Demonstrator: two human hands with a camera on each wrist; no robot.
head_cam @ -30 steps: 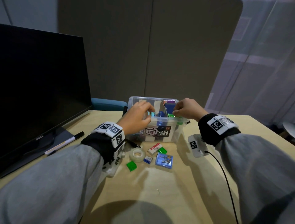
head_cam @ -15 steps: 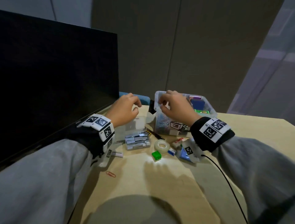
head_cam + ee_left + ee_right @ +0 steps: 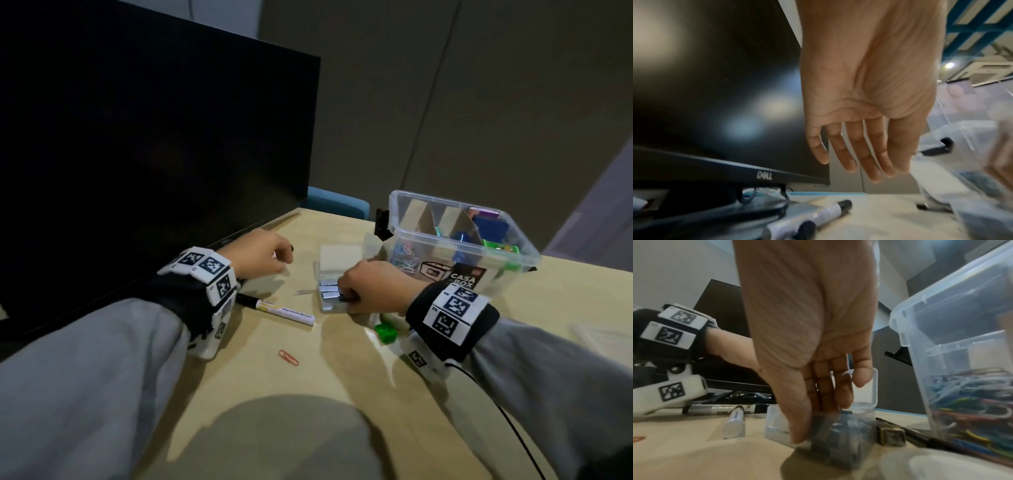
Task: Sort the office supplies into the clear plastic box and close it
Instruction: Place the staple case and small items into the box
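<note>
The right hand (image 3: pixel 371 287) reaches into the small open staple case (image 3: pixel 330 294) just beside the clear plastic box (image 3: pixel 459 240), fingers (image 3: pixel 830 394) pressed together and curled down, probably pinching a staple block, though blur hides the contact. The left hand (image 3: pixel 260 255) hovers by the monitor (image 3: pixel 137 154), fingers (image 3: pixel 859 154) loosely spread, holding nothing. A marker (image 3: pixel 284 310) and a red paperclip (image 3: pixel 288 358) still lie outside.

"CASA BOX" printed in white on the dark label of the clear plastic box (image 3: pixel 459 240) at right, "DELL" in silver on the lower bezel of the black monitor (image 3: pixel 715 97) at left, marker (image 3: pixel 284 312) lettering too small to read
</note>
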